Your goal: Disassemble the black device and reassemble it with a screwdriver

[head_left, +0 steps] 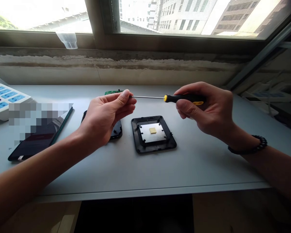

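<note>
My right hand (203, 103) is wrapped round the black and yellow handle of a screwdriver (147, 97), held level above the table with its shaft pointing left. At the shaft's end, the thumb and fingers of my left hand (111, 108) pinch the tip, which they hide. Below the shaft lies a black square plastic cover (154, 148) with a metal plate (147, 137) and a small yellowish pad (152, 130) in its middle. Behind my left hand a green circuit board (110, 93) shows in part. Another black plastic housing part (117, 131) is mostly covered by that hand.
On the left lie a dark-screened tablet or phone (38, 139) and a white power strip (9, 102) with blue sockets. A clear plastic cup (68, 40) sits by the window frame. Cables (269, 87) lie at the right, and the table's front edge (147, 193) runs below my forearms.
</note>
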`<action>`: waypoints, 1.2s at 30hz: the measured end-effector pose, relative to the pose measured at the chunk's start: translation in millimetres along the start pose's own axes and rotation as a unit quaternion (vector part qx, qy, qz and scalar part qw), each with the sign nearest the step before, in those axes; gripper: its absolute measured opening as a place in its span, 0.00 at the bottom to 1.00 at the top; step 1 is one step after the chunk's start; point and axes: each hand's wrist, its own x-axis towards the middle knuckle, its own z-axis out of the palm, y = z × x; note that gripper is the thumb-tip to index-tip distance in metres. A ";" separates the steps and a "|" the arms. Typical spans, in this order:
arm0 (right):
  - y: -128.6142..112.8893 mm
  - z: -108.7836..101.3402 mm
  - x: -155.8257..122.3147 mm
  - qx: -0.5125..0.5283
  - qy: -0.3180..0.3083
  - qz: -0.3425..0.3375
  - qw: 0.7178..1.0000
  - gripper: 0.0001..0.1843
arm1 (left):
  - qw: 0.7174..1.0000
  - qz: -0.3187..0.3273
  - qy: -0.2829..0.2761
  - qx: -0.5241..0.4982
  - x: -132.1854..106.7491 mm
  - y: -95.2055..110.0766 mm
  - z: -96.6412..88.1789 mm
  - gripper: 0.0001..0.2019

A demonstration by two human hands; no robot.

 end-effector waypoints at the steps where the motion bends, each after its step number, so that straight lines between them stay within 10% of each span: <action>1: 0.0 1.3 -1.0 -0.006 -0.002 -0.006 1.000 0.04 | 1.000 0.006 0.004 -0.004 0.0 -0.7 0.2 0.08; 36: -5.0 -12.4 17.7 0.049 0.159 -0.188 0.968 0.08 | 0.960 0.174 -0.115 0.186 -13.5 -4.8 1.5 0.11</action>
